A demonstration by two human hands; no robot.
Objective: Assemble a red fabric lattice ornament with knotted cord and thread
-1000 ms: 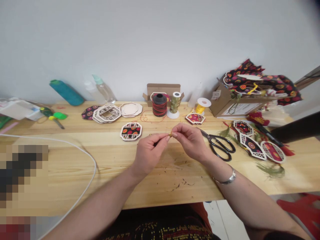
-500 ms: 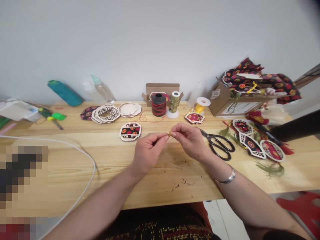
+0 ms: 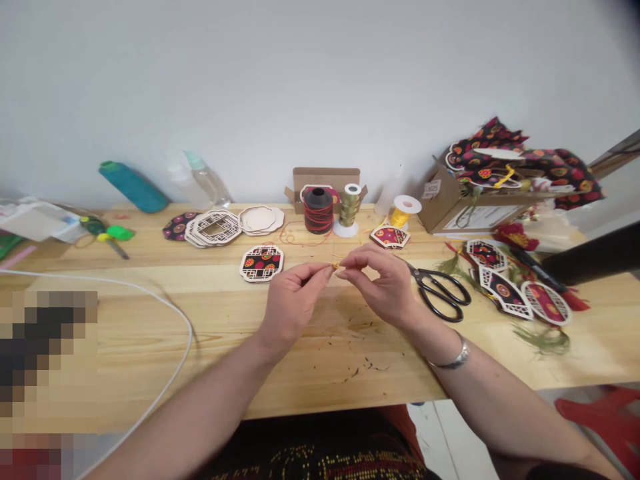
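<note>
Thumb and forefinger of my left hand (image 3: 293, 303) pinch a small piece of yellow cord (image 3: 335, 265) above the middle of the wooden table. Close on its right, my right hand (image 3: 383, 283) has its fingertips pressed together at the same cord. The fingertips cover most of the cord. Behind my left hand lies a lattice-framed ornament (image 3: 261, 264) with patterned fabric. Black-handled scissors (image 3: 443, 293) lie just right of my right hand, their blades partly hidden by it.
Along the wall stand a red thread spool (image 3: 319, 215), a gold spool (image 3: 349, 207), a yellow spool (image 3: 404, 210) and a teal cone (image 3: 133, 187). A cardboard box (image 3: 440, 200) of fabric is at right, near finished ornaments (image 3: 505, 292). A white cable (image 3: 173, 303) curves at left.
The fingertips of my two hands have come slightly apart, showing more of the yellow cord between them. The view has shifted a little.
</note>
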